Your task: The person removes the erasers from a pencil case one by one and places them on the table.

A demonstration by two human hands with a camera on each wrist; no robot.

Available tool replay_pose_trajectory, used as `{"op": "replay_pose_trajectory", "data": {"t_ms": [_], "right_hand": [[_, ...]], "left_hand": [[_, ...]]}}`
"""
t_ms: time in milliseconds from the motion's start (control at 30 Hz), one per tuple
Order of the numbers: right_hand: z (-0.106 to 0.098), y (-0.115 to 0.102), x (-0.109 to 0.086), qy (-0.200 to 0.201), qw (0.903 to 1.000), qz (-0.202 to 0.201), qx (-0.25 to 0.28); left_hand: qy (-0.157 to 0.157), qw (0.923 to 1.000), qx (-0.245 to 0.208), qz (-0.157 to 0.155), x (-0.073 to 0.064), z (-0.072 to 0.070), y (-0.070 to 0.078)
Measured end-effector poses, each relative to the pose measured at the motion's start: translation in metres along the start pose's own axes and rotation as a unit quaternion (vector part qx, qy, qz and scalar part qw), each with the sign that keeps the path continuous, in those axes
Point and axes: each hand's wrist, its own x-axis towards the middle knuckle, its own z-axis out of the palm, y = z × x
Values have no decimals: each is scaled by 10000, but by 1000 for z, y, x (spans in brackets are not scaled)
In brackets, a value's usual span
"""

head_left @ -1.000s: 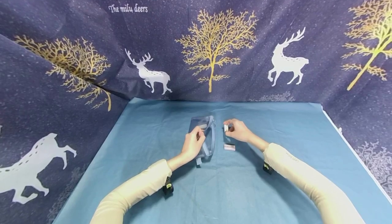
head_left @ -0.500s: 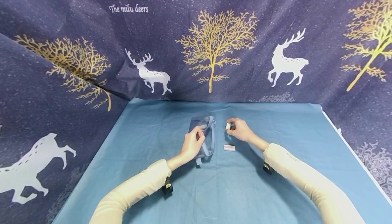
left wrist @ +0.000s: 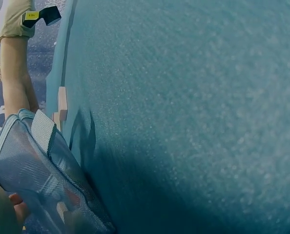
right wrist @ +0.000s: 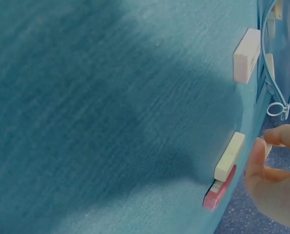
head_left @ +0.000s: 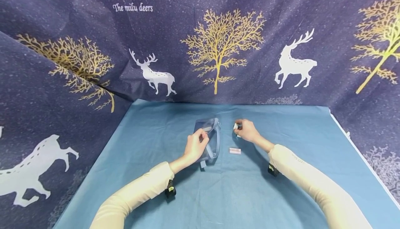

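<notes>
A translucent blue mesh zip pouch (head_left: 213,142) lies with its mouth open toward the right, a few small pale pieces inside. My left hand (head_left: 195,147) pinches its upper side; in the left wrist view the pouch (left wrist: 42,165) hides much of that hand. To the right, my right hand (head_left: 248,131) pinches a small white eraser (head_left: 235,126) between thumb and fingers, apart from the pouch. Below that hand, in the right wrist view, a cream eraser (right wrist: 230,157) lies against a pink one (right wrist: 218,190). A pinkish-white eraser (head_left: 235,151) lies nearer the person.
A blue cloth (head_left: 218,194) covers the table. Dark curtains (head_left: 243,55) printed with deer and trees rise at its back and sides. A pale tab (head_left: 203,164) sticks out from the pouch's near end, and a ring pull (right wrist: 276,108) hangs at its zip.
My right hand has drawn slightly right and away from the pouch, still pinching the white eraser. My left hand keeps its hold on the pouch in the same place.
</notes>
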Motion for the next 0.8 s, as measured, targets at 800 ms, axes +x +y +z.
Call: {"op": "replay_pose_trajectory", "data": {"t_ms": [800], "right_hand": [[-2, 3, 13, 290, 9974, 220, -620]], "left_hand": [[31, 10000, -9, 22, -3, 1, -4]]}}
